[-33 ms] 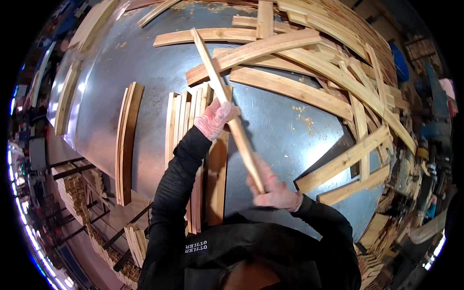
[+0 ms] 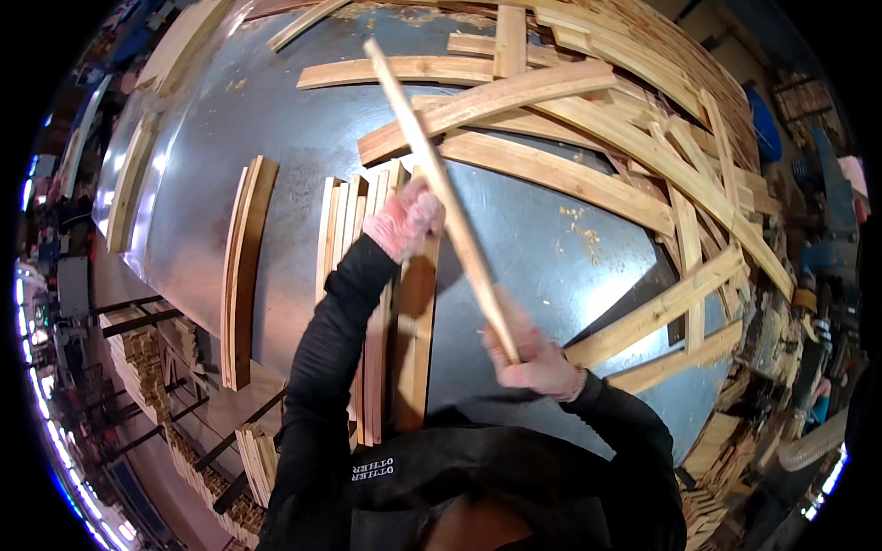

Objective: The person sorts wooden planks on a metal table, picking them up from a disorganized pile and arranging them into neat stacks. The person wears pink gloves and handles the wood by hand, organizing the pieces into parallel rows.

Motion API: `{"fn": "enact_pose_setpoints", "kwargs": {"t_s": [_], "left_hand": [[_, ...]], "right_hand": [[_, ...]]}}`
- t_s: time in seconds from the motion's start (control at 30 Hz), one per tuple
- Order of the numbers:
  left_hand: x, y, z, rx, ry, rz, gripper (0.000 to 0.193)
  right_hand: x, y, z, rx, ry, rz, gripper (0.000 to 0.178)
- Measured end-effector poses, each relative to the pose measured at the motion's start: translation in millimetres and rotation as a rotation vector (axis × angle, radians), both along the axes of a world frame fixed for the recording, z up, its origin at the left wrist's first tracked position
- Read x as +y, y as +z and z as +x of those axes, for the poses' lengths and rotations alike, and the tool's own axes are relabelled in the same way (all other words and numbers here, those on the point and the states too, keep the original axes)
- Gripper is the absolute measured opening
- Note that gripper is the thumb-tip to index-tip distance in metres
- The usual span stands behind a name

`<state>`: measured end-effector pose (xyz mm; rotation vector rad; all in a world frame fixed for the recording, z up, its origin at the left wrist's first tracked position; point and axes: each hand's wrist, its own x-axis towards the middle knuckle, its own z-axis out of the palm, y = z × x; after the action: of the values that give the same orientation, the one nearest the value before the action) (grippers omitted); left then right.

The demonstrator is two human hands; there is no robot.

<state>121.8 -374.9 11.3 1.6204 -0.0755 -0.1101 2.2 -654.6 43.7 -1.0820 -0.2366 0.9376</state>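
A long, narrow wooden strip (image 2: 469, 248) slants across the middle of the view, held up above the metal table. My right hand (image 2: 537, 365) is closed round its near end. My left hand (image 2: 406, 220), in a pinkish glove, has its fingers curled against the strip's left side near the middle; the strip partly hides their tips. Below my left forearm stand several wooden pieces (image 2: 375, 367) side by side, with a broader board (image 2: 415, 340) at their right.
Curved boards lie crisscrossed (image 2: 514, 101) at the far right, some reaching the table's right side (image 2: 657, 308). A small board stack (image 2: 243, 275) stands to the left. Wood shavings (image 2: 577, 230) dot the metal tabletop (image 2: 514, 207). More stacked wood (image 2: 138, 363) sits below left.
The strip and my right hand have shifted slightly right. My left hand's fingers now sit more to the strip's left side than across it.
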Motion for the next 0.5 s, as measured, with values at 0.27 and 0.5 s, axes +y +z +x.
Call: {"fn": "enact_pose_setpoints", "kwargs": {"t_s": [0.27,0.5], "left_hand": [[23,-29,153,0.187,-0.154,1.460,0.089],[37,53,189,0.065,-0.233,1.468,0.050]], "right_hand": [[-7,-19,68,0.143,-0.430,0.237,0.080],[24,-18,100,-0.046,-0.769,0.152,0.059]]}}
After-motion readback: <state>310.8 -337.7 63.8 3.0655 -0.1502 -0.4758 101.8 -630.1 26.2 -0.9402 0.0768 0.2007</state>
